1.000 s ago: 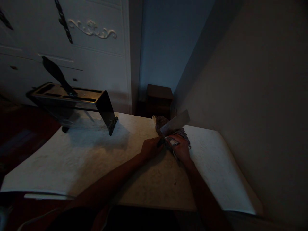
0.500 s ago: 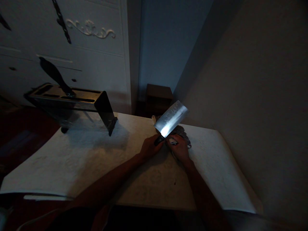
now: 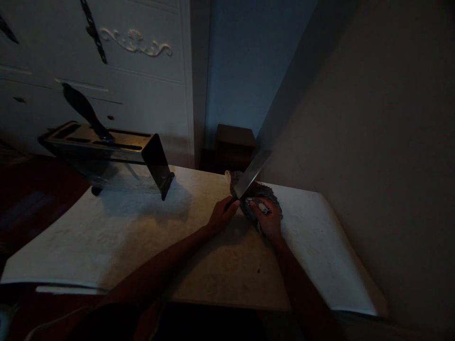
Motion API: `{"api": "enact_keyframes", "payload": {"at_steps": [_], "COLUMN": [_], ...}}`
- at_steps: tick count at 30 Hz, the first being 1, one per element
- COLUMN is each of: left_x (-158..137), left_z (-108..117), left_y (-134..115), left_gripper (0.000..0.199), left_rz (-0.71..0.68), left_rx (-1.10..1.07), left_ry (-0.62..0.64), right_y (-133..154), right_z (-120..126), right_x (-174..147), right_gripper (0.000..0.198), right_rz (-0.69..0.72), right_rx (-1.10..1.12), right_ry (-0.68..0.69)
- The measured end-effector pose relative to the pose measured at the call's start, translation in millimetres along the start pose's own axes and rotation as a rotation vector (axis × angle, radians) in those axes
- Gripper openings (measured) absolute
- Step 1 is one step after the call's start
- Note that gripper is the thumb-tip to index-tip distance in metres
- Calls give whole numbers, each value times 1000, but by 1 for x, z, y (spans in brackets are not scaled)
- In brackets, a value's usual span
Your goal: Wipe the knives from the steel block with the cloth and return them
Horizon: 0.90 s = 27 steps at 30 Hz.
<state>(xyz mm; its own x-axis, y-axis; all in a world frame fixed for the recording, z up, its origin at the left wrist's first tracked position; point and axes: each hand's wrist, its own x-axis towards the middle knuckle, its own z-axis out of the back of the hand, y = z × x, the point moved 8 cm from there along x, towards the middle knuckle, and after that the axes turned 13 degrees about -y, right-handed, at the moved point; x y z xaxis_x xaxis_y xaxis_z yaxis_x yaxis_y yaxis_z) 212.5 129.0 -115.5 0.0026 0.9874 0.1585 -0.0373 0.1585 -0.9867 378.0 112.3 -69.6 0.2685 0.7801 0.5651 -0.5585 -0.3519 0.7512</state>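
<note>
- Your left hand (image 3: 221, 215) grips the cleaver (image 3: 251, 174) by its handle; since half a second ago the blade has turned from flat-on to edge-on.
- Your right hand (image 3: 268, 219) is closed on the cloth (image 3: 267, 194), pressed against the blade's base just left of it.
- Judged: wiping now moves to the other face.

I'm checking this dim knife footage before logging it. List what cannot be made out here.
- Head view: the cleaver's dark handle, wrapped by the left hand.
- The broad steel cleaver blade shows nearly edge-on; its face is unreadable.
- The crumpled grey cloth is partly covered by the right hand; its pattern is lost in darkness.
- Bottom edge: both arms cut off.
</note>
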Motion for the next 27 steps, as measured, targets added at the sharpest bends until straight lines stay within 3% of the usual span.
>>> {"api": "enact_keyframes", "payload": {"at_steps": [3, 12, 19, 27], "left_x": [4, 0, -6, -11], "left_z": [-5, -16, -26, -31], "left_y": [11, 17, 21, 24], "left_gripper": [46, 49, 45, 43], "left_rz": [196, 634, 720, 650], "left_rx": [-255, -668, -704, -528], "left_ry": [13, 143, 300, 367], "right_y": [3, 12, 32, 36], "right_z": [2, 5, 13, 11], "right_x": [1, -4, -8, -11], "right_gripper": [27, 17, 12, 19], "right_rz": [3, 110, 272, 279], "right_rx": [3, 63, 82, 64], "right_ry": [-29, -80, -167, -119]}}
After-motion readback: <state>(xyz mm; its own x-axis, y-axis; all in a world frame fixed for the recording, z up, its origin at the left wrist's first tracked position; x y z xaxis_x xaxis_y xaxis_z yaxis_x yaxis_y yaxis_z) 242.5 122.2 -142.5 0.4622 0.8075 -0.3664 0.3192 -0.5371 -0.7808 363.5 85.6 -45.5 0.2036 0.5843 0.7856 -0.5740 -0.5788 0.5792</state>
